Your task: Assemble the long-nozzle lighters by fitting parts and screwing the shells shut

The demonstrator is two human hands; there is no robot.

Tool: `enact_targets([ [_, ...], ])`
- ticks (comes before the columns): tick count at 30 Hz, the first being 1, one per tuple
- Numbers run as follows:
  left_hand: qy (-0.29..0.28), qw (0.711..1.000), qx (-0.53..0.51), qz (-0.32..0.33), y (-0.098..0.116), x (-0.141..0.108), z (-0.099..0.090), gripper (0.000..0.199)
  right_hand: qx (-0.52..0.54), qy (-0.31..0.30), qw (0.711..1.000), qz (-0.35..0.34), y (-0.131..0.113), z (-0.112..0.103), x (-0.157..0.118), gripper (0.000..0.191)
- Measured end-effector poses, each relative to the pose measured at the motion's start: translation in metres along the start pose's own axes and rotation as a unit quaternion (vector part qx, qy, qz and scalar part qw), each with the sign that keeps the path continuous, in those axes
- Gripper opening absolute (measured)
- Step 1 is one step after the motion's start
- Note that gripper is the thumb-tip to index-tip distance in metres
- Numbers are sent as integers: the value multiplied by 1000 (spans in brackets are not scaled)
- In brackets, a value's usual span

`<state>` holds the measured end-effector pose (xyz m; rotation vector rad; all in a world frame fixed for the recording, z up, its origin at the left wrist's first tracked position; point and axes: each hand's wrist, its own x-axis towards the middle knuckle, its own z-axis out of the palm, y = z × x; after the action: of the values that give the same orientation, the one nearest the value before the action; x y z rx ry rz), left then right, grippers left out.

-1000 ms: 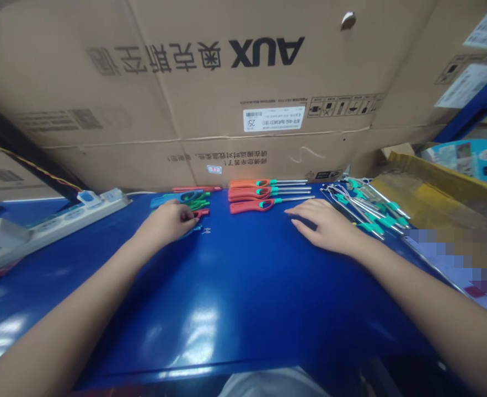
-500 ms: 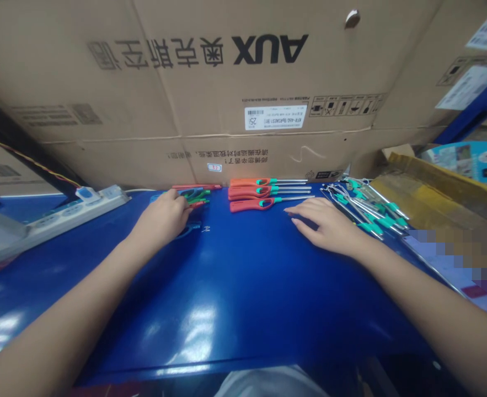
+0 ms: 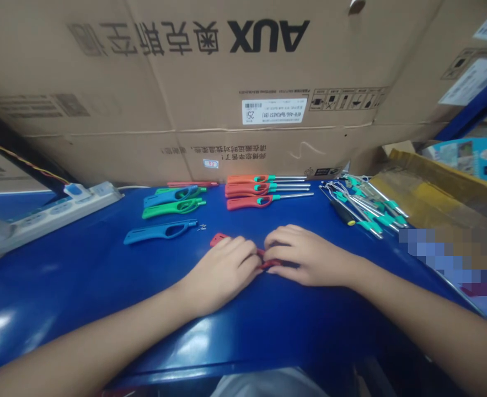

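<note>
A red lighter handle [image 3: 217, 239] lies across the middle of the blue table, largely covered by my fingers. My left hand [image 3: 226, 270] is closed over its body, while my right hand [image 3: 309, 255] pinches its front end. Behind my left hand are a blue lighter handle [image 3: 156, 232], a green lighter handle [image 3: 171, 208] and more handles, without metal tubes. Beyond my hands lie several finished-looking gas lighters with red or orange bodies, the nearest a red lighter [image 3: 247, 203] with a green trigger and long metal tube.
At the right lies a pile of metal lighter tubes [image 3: 365, 209] with green parts, beside a black screwdriver [image 3: 342, 212]. A taped cardboard box [image 3: 433, 182] stands farther right. A white power strip [image 3: 61, 212] runs along the left; a large carton [image 3: 210, 110] walls off the back.
My left hand has brought a red lighter handle from the handle group to the table's middle. My right hand has moved left and down and now grips its front end.
</note>
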<state>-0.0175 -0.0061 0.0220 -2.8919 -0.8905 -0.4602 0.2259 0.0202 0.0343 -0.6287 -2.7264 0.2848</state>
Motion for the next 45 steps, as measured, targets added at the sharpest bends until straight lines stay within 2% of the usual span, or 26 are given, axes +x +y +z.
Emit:
enact_targets([
  [4,4,994,-110,-6,-9,0,6,14,34,-54,997,35,6,0,-2,3],
  [5,10,992,-125,-20,-12,-1,6,15,36,-57,997,43,8,-2,-3,4],
  [9,30,980,-173,-97,-19,-1,7,39,35,-63,996,57,17,-13,-9,18],
  [12,48,968,-205,-136,-23,-1,12,37,44,-56,995,74,22,-19,-11,22],
  [16,67,961,-221,-153,-27,-2,18,33,73,-48,991,99,22,-20,-12,25],
  [18,68,958,-227,-161,-28,-3,19,35,86,-33,990,104,22,-20,-12,24],
  [21,72,955,-230,-171,-28,-3,19,38,91,28,988,119,22,-22,-12,20],
  [24,73,952,-232,-185,-27,-3,19,40,89,77,979,164,22,-27,-12,22],
  [29,72,950,-237,-191,-27,-2,19,39,121,42,960,248,23,-37,-15,34],
  [31,73,949,-240,-189,-28,-1,19,38,122,9,956,266,23,-38,-16,38],
  [35,76,944,-256,-191,-30,-2,22,40,107,-117,962,220,18,-35,-16,40],
  [38,71,943,-267,-187,-31,-3,22,45,30,-164,964,206,12,-28,-12,44],
  [42,86,950,-254,-159,-26,-2,15,42,-47,-155,969,186,11,-25,-9,47],
  [45,78,966,-222,-104,-20,-2,6,38,-49,-91,984,144,14,-27,-12,34],
])
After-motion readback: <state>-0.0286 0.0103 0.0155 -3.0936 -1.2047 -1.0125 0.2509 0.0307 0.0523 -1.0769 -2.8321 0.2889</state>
